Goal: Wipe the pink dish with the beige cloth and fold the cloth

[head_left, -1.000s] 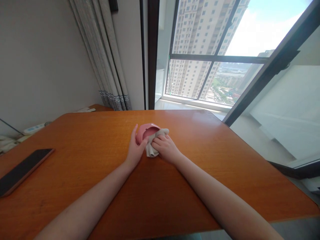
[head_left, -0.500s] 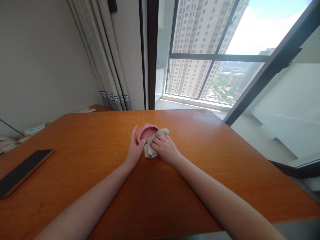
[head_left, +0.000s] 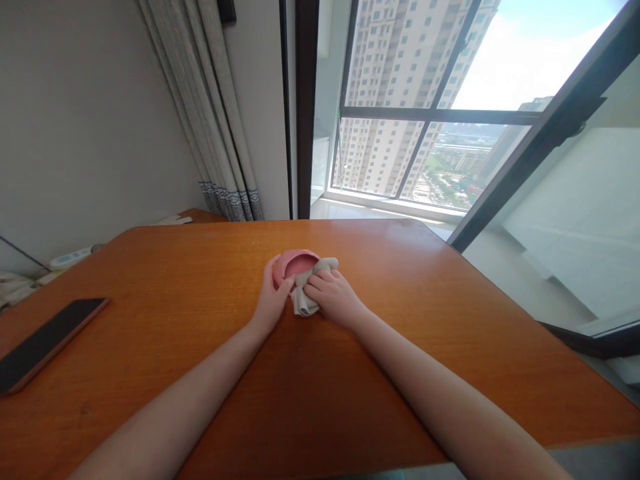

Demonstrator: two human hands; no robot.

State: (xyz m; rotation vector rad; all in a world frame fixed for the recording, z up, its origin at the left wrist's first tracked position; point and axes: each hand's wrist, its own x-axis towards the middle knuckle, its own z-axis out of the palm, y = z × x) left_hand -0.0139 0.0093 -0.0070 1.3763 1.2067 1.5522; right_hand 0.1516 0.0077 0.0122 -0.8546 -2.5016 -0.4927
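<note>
A pink, rounded, hollow dish-like object (head_left: pixel 301 263) is tilted on the wooden table, its opening facing me. My left hand (head_left: pixel 273 293) grips its left side, thumb near the front rim and fingers round the back. In my right hand (head_left: pixel 334 293) is a bunched light-grey cloth (head_left: pixel 306 300), pressed against the right front of the pink object. Part of the rim is hidden behind the cloth, and the exact kind of the pink object is unclear.
The brown wooden table (head_left: pixel 200 280) spreads round both arms. A dark phone-like slab (head_left: pixel 50 343) lies at its left side. Behind stand a grey curtain (head_left: pixel 200 100) and a window (head_left: pixel 435 113). A white power strip (head_left: pixel 73 259) sits beyond the left edge.
The pink object has turned slightly in my left hand, and its rim looks smoother and more level. The cloth and both hands have shifted a little to the right.
</note>
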